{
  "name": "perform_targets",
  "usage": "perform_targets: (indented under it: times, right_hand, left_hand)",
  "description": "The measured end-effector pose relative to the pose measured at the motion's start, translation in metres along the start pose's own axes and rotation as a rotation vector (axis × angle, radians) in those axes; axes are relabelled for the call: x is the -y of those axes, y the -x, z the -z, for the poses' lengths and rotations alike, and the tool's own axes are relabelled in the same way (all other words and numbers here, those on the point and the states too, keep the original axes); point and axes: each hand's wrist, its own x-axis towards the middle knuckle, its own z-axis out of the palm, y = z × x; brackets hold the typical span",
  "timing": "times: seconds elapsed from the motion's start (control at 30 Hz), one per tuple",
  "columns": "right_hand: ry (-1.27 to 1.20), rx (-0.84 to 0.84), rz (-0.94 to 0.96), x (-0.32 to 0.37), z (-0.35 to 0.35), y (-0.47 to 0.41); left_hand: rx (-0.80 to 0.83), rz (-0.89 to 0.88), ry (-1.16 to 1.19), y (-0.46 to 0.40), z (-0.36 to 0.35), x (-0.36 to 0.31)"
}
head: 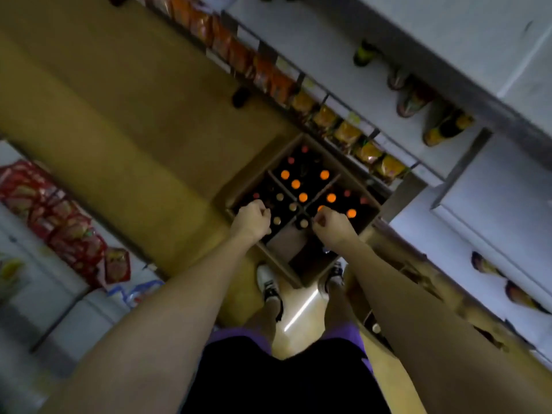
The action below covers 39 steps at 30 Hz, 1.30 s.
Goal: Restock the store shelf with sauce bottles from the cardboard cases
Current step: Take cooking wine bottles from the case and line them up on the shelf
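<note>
An open cardboard case (280,268) with dividers stands on the floor by my feet. It holds several dark sauce bottles (295,184) with orange, red and pale caps. My left hand (252,218) reaches into the case's left side, its fingers curled down around a bottle top that they hide. My right hand (331,224) is over the middle of the case, fingers and thumb pinched at a bottle neck beside an orange cap (321,208). The white store shelf (328,55) runs along the right and carries a few sauce bottles (442,130).
Orange snack packets (268,79) hang along the shelf's lower rail just beyond the case. Red packets (59,213) fill the opposite rack on the left. Another cardboard box (376,327) with a bottle cap showing sits by my right leg. The yellow floor aisle (134,115) stretches ahead.
</note>
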Motion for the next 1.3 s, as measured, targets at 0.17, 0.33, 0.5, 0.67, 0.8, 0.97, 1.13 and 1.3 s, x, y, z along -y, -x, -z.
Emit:
perform_targets:
  times: [0.17,0.33,0.5,0.67,0.8,0.97,1.13,1.3]
  right_hand:
    - [0.003,0.031,-0.075,-0.056,-0.051,-0.031]
    - [0.04,0.078,-0.09,-0.104,-0.088,-0.069]
    - [0.1,0.1,-0.099,-0.146,-0.13,-0.136]
    - [0.188,0.14,-0.063,-0.175,-0.181,-0.201]
    - [0.211,0.14,-0.117,-0.192,-0.214,-0.243]
    - [0.096,0.172,-0.112,-0.21,-0.233,-0.281]
    - [-0.039,0.156,-0.113,-0.212,-0.229,-0.289]
    - [-0.083,0.013,-0.093,-0.209,-0.214,-0.232]
  left_hand:
    - [0.04,0.065,0.001,-0.032,-0.061,0.039]
    - [0.068,0.119,0.005,-0.065,-0.124,0.056]
    - [0.095,0.183,0.061,-0.112,-0.187,0.072]
    - [0.071,0.225,0.069,-0.168,-0.235,0.096]
    - [0.03,0.232,0.09,-0.207,-0.261,0.117]
    - [0.02,0.265,0.091,-0.236,-0.284,0.133]
    - [0.019,0.276,0.104,-0.233,-0.29,0.134]
    - [0.024,0.268,0.091,-0.204,-0.278,0.119]
